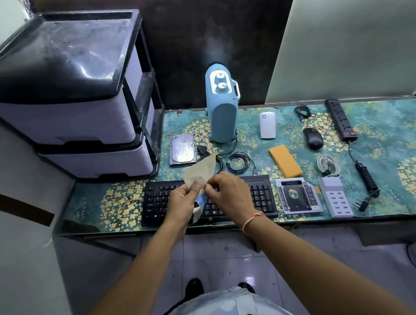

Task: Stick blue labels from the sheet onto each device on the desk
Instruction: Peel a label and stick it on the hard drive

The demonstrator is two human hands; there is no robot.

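left hand (pixel 183 201); right hand (pixel 229 192) | pinch curled papery label sheet (pixel 199 170) | above keyboard (pixel 259 198)

A long bench (pixel 389 194) runs along the far wall, covered in a teal sheet patterned with clusters of small yellow flowers under a glossy, reflective top. Behind it the wall panel (pixel 182 48) is dark brown and mottled, and a pale, off-white panel (pixel 353 36) stands to its right. On the bench's left end sits a drawer unit (pixel 75 105) with a black frame, a dusty black top and pale lilac drawers. A white surface with a dark brown stripe (pixel 18 207) fills the left edge. The floor (pixel 221 254) is of light glossy tiles that catch the overhead light.
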